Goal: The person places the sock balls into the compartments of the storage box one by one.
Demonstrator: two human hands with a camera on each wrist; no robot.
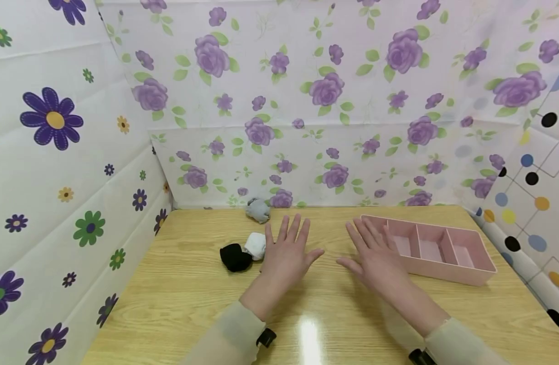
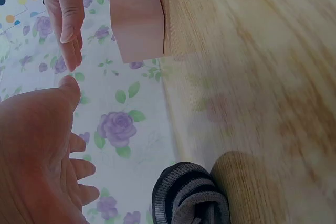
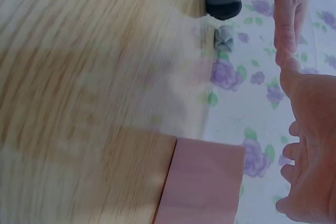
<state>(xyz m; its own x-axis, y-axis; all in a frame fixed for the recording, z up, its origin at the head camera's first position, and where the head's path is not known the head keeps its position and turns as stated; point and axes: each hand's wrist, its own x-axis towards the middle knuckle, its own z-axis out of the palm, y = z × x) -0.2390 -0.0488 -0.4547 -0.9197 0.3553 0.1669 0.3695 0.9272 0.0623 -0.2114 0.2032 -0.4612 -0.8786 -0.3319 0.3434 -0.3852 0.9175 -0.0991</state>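
Observation:
Both my hands hover over the table with fingers spread and nothing in them. The left hand [image 1: 286, 256] is beside a white rolled sock [image 1: 255, 246] and a black rolled sock [image 1: 235, 257]. Farther back lies a grey rolled sock [image 1: 258, 210]. A striped black-and-grey rolled sock [image 2: 190, 195] appears in the left wrist view, mostly hidden by the left hand in the head view. My right hand [image 1: 379, 258] is over the left end of a pink divided box [image 1: 452, 274], covering part of it. The compartments I can see hold nothing.
The wooden table [image 1: 170, 314] ends at a flowered cloth [image 1: 302, 101] behind. Another flowered cloth [image 1: 69, 172] hangs at the left, and a dotted cloth [image 1: 534, 203] stands along the right edge.

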